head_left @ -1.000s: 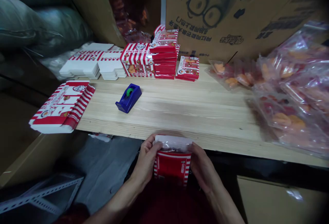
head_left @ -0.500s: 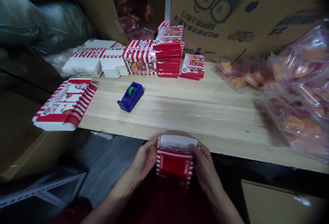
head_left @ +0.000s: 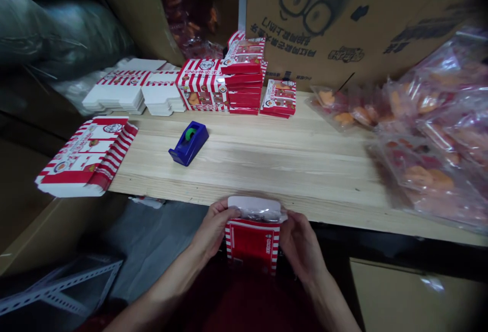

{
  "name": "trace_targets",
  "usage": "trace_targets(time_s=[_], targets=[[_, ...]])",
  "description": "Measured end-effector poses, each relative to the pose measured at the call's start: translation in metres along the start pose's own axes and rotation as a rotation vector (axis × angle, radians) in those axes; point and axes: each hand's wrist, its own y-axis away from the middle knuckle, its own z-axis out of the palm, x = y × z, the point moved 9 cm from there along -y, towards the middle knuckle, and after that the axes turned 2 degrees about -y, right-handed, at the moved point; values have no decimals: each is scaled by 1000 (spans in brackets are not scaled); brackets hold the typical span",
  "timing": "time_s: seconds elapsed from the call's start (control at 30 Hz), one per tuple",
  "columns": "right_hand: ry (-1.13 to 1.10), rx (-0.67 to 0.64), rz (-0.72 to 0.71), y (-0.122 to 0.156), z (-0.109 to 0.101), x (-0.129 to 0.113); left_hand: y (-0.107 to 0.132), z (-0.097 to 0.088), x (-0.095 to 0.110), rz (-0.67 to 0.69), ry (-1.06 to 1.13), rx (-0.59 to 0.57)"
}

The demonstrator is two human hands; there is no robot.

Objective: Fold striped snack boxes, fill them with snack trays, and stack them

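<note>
My left hand [head_left: 212,231] and my right hand [head_left: 299,243] both grip a red and white striped box [head_left: 252,243], held upright just below the near edge of the wooden table [head_left: 290,164]. A clear plastic bag shows inside the box's open top, and the white top flap [head_left: 254,203] is folded partly over it. My fingers are curled round the box's two upper corners.
A blue tape dispenser [head_left: 188,143] sits on the table's left part. Flat striped cartons [head_left: 86,156] overhang the left end, with more flat cartons [head_left: 131,92] behind. Stacked filled boxes [head_left: 244,75] stand at the back. Clear snack bags [head_left: 427,128] pile up at right. Cardboard cartons [head_left: 343,17] line the back.
The white top flap has come down further over the bag in the box. Both hands stayed on the box's upper corners.
</note>
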Motion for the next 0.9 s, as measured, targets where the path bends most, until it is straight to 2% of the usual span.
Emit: trace_targets(time_s=[0.1,0.23,0.33,0.47,0.53,0.63,0.77,0.9], targets=[[-38,-71,61,-3,-3,3,-1,-2,1,-8,-6,4],[39,-142,79,-1,-2,4,2,2,-1,-19,2,-26],[111,-37,75,0,-12,4,4,8,-1,-20,-7,-65],[96,89,24,-8,-27,-2,2,23,2,-7,-1,-211],[76,73,33,-14,-28,-1,1,24,5,0,63,-260],[88,32,59,-17,-25,0,0,20,3,-23,127,-266],[99,9,65,-14,-21,-2,0,18,-1,-64,40,-259],[181,-11,47,-14,-16,-9,-8,17,5,-57,-65,-283]])
